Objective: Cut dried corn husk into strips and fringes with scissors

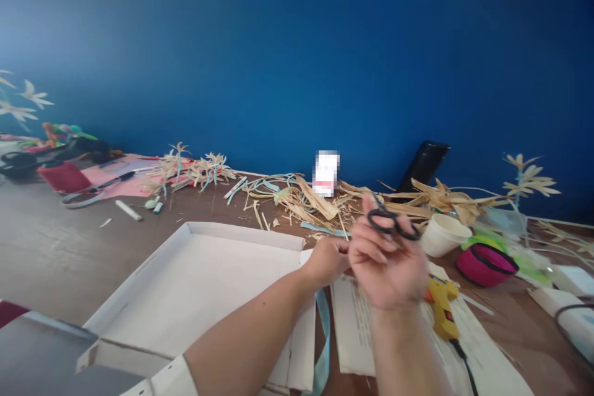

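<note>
My right hand (387,269) is raised palm up, slightly blurred, with a pair of black-handled scissors (393,226) hooked on its fingers; the blades are hardly visible. Close beside it, my left hand (326,262) has its fingers pinched together, and what they hold is hidden. That hand is over the right corner of a shallow white cardboard box (223,260). A light-blue ribbon (323,340) hangs in a curve below the left wrist. Behind both hands lies a pile of dried husk strips (315,198) and cut scraps.
To the right are a yellow glue gun (443,306) with its cord, a paper cup (445,235) and a magenta band (487,264). Husk flowers (213,167) lie back left by pink paper (130,182). A phone (326,173) leans against the blue partition (278,62).
</note>
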Demonstrator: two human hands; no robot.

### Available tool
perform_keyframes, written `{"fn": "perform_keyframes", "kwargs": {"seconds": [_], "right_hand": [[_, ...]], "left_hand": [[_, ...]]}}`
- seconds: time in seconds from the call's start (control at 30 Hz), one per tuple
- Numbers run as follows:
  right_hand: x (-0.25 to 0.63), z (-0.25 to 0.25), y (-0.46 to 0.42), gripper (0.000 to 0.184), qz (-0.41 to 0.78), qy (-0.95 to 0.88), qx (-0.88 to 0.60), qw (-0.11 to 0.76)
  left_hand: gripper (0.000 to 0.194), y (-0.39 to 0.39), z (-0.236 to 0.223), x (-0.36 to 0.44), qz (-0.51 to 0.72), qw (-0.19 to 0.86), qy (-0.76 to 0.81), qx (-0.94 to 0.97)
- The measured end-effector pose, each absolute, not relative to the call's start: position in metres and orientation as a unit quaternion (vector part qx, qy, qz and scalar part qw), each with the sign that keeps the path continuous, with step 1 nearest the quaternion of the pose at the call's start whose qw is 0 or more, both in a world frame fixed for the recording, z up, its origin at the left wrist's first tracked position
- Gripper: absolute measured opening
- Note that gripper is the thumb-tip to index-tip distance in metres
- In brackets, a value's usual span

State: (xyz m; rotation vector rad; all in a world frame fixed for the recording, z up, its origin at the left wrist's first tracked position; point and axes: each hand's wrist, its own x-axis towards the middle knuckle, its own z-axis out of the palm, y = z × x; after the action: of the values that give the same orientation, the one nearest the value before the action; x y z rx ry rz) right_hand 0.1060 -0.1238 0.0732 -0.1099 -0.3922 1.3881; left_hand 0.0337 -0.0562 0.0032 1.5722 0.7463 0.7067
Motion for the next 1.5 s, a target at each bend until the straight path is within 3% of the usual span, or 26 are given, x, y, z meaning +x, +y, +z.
{"fn": "perform_keyframes", "kwargs": {"seconds": [0.2, 0.33, 0.53, 0.7, 0.93, 1.5], "right_hand": [[0.148, 0.085, -0.155, 0.037, 0.480, -0.254, -0.212, 0.812], [0.157, 0.060, -0.156, 0.033, 0.455, -0.260, -0.363, 0.770], [0.146, 0.023, -0.146, 0.043, 0.410, -0.227, -0.532, 0.705], [0.136, 0.026, -0.147, 0.051, 0.433, -0.244, -0.549, 0.672], [0.134, 0.015, -0.145, 0.057, 0.384, -0.274, -0.557, 0.683], [0.141, 0.007, -0.147, 0.044, 0.461, -0.232, -0.466, 0.719]], "left_hand": [[0.033, -0.051, 0.005, 0.031, 0.292, 0.775, 0.282, 0.485], [0.034, -0.046, 0.009, 0.023, 0.309, 0.803, 0.238, 0.450], [0.031, -0.042, 0.015, 0.017, 0.309, 0.867, 0.160, 0.357], [0.034, -0.041, 0.014, 0.016, 0.294, 0.899, 0.138, 0.294], [0.050, -0.047, 0.017, 0.017, 0.292, 0.877, 0.110, 0.366], [0.044, -0.051, 0.018, 0.018, 0.252, 0.878, 0.039, 0.405]]}}
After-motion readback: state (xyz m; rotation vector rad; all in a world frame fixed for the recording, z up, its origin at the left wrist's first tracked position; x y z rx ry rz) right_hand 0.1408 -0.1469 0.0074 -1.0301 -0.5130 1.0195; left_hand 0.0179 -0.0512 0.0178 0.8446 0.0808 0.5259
